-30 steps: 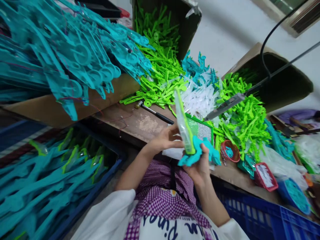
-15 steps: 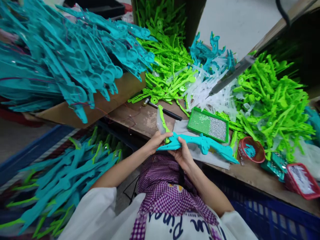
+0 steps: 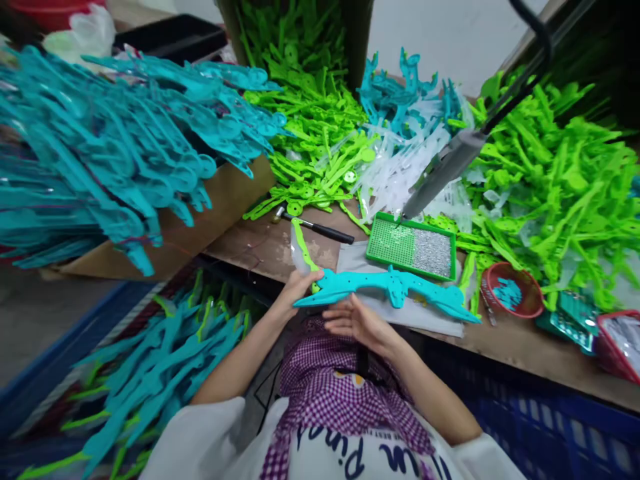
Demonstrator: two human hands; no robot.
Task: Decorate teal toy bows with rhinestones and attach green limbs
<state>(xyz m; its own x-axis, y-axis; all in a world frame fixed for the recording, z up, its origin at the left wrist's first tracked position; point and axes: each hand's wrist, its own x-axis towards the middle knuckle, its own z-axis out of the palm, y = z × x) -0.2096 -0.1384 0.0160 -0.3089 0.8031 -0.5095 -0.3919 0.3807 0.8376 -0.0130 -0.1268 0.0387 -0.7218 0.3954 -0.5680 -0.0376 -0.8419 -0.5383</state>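
A long teal plastic part (image 3: 367, 283) lies nearly level along the front edge of the bench. My left hand (image 3: 296, 288) grips its left end, thumb on top, where a lime-green strip (image 3: 303, 245) with a clear piece sticks up. Just beneath the part's middle, my right hand (image 3: 357, 325) is open, fingers stretched out and holding nothing. A green tray (image 3: 410, 269) of small metal screws stands behind the part. Over it hangs a grey electric screwdriver (image 3: 440, 172) on a black cord, tip close to the tray.
Teal parts (image 3: 110, 147) heap over a cardboard box at left. Lime-green pieces (image 3: 550, 200) and clear strips (image 3: 405, 167) pile at the back and right. A hammer (image 3: 325, 231) lies behind my left hand. A red bowl (image 3: 533, 305) stands at right; a blue crate (image 3: 30, 373) holds assembled parts below left.
My right hand has let go of the teal part and opened below it. My left hand keeps its hold. The hanging screwdriver's tip has come down to the tray, and the view has shifted slightly.
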